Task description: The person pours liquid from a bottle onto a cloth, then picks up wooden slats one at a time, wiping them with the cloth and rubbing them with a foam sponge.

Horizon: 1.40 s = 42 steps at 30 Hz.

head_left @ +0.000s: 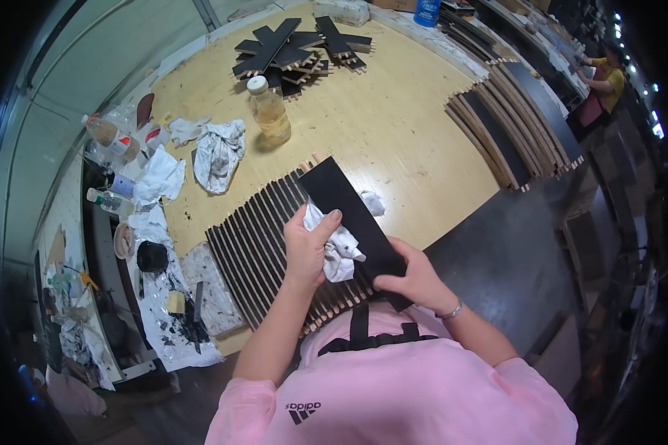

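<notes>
A black wooden board [341, 189] with light dowels at its far end is held tilted in front of me. My right hand [417, 280] grips its near right edge, thumb on the face. In my left hand [308, 245] is a crumpled white cloth [340, 256], pinched under the thumb and resting against the board. Below lies a row of black boards [252, 237] standing on edge, side by side, with dowels along their near ends. Another small white cloth [373, 202] lies on the table, partly behind the held board.
On the table [408, 119] stands a bottle of yellowish liquid [270, 111], near piled black boards [289, 55]. Stacked curved boards [512, 122] lie at the right edge. Rags [219, 152], a black pot [152, 256] and bottles [111, 137] crowd the left. A co-worker [605, 85] is far right.
</notes>
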Tool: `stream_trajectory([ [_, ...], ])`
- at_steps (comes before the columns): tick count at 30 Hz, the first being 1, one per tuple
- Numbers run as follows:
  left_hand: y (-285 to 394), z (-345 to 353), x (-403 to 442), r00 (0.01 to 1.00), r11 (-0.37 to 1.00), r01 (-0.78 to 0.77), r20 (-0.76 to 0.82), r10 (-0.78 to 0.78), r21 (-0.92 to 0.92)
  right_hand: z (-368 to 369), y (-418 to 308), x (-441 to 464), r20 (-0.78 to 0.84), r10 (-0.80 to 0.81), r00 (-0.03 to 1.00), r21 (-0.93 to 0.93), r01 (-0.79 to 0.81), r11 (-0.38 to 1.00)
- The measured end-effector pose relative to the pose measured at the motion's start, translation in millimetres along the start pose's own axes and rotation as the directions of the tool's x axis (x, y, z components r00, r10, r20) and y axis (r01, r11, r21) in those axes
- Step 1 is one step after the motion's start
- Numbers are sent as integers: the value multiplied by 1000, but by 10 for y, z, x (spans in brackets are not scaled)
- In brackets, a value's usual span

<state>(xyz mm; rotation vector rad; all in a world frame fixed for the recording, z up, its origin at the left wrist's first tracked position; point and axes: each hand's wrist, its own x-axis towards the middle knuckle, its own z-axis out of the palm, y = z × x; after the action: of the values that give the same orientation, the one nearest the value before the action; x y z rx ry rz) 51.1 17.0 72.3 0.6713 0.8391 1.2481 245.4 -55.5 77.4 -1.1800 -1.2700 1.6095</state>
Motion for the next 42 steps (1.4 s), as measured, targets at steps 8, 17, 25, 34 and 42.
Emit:
stream_trajectory([
  [8, -98, -68, -6, 986, 995, -71, -144, 80, 69, 109, 153, -61, -193, -324, 926, -624, 139, 769],
  [17, 204, 261, -437, 834, 452, -552, 452, 317, 701, -289, 394, 92, 263, 69, 962, 824, -261, 502],
  [25, -177, 132, 181, 777, 1, -581, 554, 298, 814, -146, 43, 136, 202, 294, 934, 577, -357, 734],
  [34, -376, 260, -782, 367, 268, -898, 930, 20, 349, -485, 230, 456, 113, 144, 983, 783, -177, 596],
  [42, 202, 239, -505, 721, 372, -692, 594, 357, 618, -242, -71, 557, -59, 174, 983, 841, -45, 539],
])
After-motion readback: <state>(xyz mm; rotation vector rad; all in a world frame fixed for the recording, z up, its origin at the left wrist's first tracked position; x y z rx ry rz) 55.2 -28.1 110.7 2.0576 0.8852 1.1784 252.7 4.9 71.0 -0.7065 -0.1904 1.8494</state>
